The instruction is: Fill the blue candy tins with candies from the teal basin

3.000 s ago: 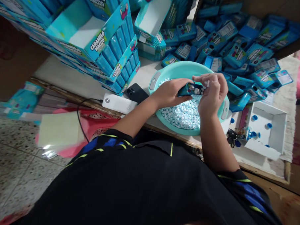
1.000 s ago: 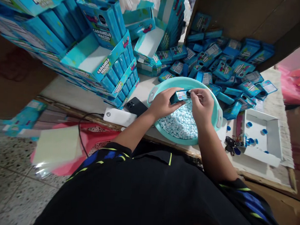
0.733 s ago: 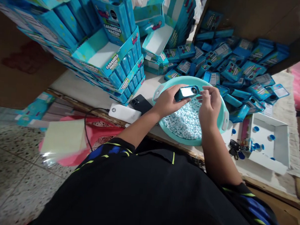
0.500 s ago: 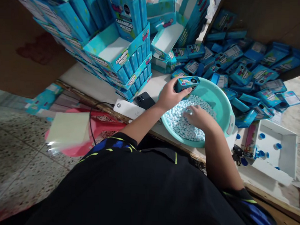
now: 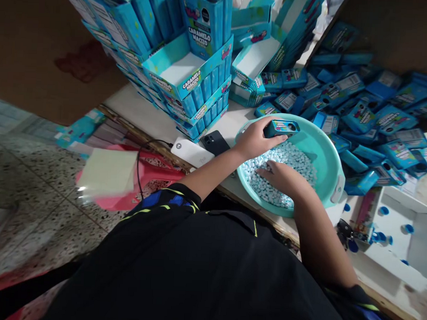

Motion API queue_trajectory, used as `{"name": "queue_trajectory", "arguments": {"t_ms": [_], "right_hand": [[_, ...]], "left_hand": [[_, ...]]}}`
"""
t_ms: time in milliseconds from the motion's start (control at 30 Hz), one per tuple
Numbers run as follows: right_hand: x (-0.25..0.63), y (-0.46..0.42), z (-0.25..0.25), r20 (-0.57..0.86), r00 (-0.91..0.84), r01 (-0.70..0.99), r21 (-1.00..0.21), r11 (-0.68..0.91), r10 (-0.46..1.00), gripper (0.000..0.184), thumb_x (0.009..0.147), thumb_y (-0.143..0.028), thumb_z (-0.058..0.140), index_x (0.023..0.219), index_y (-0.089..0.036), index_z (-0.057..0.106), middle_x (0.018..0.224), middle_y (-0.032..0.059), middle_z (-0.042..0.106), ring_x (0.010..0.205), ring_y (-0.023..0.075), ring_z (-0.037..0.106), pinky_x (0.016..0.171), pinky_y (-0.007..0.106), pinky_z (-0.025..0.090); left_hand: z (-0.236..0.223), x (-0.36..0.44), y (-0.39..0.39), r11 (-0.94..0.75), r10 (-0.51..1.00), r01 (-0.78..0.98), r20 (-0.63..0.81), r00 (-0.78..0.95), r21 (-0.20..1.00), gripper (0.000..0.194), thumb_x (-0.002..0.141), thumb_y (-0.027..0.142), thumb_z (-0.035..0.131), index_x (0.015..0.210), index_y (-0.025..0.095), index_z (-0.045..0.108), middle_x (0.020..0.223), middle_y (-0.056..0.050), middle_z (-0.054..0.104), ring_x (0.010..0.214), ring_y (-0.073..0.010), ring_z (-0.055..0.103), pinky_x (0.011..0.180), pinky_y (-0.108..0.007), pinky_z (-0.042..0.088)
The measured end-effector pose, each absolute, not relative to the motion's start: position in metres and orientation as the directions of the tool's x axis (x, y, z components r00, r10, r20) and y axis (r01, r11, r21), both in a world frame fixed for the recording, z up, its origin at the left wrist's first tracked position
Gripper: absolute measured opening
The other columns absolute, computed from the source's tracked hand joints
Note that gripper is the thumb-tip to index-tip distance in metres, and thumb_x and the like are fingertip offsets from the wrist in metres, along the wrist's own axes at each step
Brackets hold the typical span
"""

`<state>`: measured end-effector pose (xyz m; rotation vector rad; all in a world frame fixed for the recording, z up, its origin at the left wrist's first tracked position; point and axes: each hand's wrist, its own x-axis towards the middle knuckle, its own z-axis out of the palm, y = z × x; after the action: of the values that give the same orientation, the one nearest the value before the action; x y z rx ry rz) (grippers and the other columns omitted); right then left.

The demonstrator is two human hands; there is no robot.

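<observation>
Left hand (image 5: 255, 140) grips a small blue box (image 5: 281, 128) above the far side of the teal basin (image 5: 327, 151), long axis roughly level, round opening facing up. Right hand (image 5: 283, 175) sits just below it, palm down, fingers loosely curled into the blue-white candies (image 5: 295, 156), touching them; whether it has pinched any, can't tell. Loose boxes (image 5: 364, 110) pile on the bench beyond.
</observation>
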<state>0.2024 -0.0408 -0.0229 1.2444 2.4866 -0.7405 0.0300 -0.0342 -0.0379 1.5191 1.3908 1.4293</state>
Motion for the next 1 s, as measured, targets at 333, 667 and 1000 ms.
{"name": "queue_trajectory", "arguments": {"t_ms": [333,667,1000], "right_hand": [[0.21,-0.036,-0.007,-0.054,-0.402,0.727,-0.626,0.282,0.914,0.019,0.091,-0.036,0.056,0.086,-0.022,0.069,0.074,0.0031,0.068,0.068,0.0195,0.057,0.065,0.032,0.036],[0.209,-0.034,-0.009,0.151,-0.092,0.246,-0.954,0.17,0.984,0.027,0.095,-0.045,0.054,0.075,-0.026,0.051,0.065,-0.0005,0.054,0.054,0.014,0.046,0.051,0.03,0.038],[0.215,-0.021,-0.019,0.144,0.061,0.095,-0.986,0.138,0.988,0.03,0.099,-0.054,0.047,0.084,-0.028,0.049,0.071,0.0003,0.05,0.055,0.0156,0.049,0.047,0.031,0.04]], "left_hand": [[-0.034,0.031,-0.037,-0.138,0.981,0.41,0.18,-0.066,0.902,0.044,0.087,0.029,0.082,0.128,0.02,0.07,0.132,-0.01,0.076,0.126,-0.0291,0.07,0.112,-0.044,0.056],[-0.044,0.029,-0.032,-0.242,0.968,0.422,0.247,0.043,0.874,0.043,0.085,0.032,0.083,0.125,0.02,0.071,0.129,-0.011,0.077,0.124,-0.0308,0.07,0.111,-0.048,0.054],[-0.034,0.029,-0.041,-0.336,0.933,0.417,0.239,0.267,0.845,0.046,0.086,0.038,0.081,0.128,0.021,0.073,0.127,-0.012,0.078,0.12,-0.0303,0.073,0.103,-0.044,0.056]]}}
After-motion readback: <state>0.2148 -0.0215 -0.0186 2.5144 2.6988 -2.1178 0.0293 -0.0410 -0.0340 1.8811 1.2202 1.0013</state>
